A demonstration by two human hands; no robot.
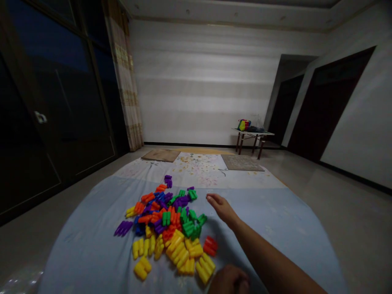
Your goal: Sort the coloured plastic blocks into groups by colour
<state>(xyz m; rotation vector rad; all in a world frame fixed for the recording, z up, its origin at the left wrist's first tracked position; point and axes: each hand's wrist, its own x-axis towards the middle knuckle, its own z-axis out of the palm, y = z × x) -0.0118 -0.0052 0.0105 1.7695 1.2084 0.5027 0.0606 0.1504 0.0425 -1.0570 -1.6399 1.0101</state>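
A heap of ribbed plastic pieces in yellow (pixel 177 249), orange (pixel 174 216), green (pixel 190 229), purple (pixel 123 228) and blue (pixel 139 228) lies on the cloth-covered table. My right hand (pixel 221 207) hovers over the blue cloth, just right of the green pieces, with its fingers stretched out and nothing visible in them. Low in the view, my left hand (pixel 229 279) is curled near a yellow piece (pixel 205 267); it is blurred and partly cut off, and anything inside it is hidden. A red piece (pixel 210 246) lies just above that hand.
Two flat brown mats, one at the far left (pixel 161 155) and one at the far right (pixel 242 162), rest on the table (pixel 275 228). Beyond stands a small side table (pixel 268 133) with a colourful bag (pixel 244 125) on it.
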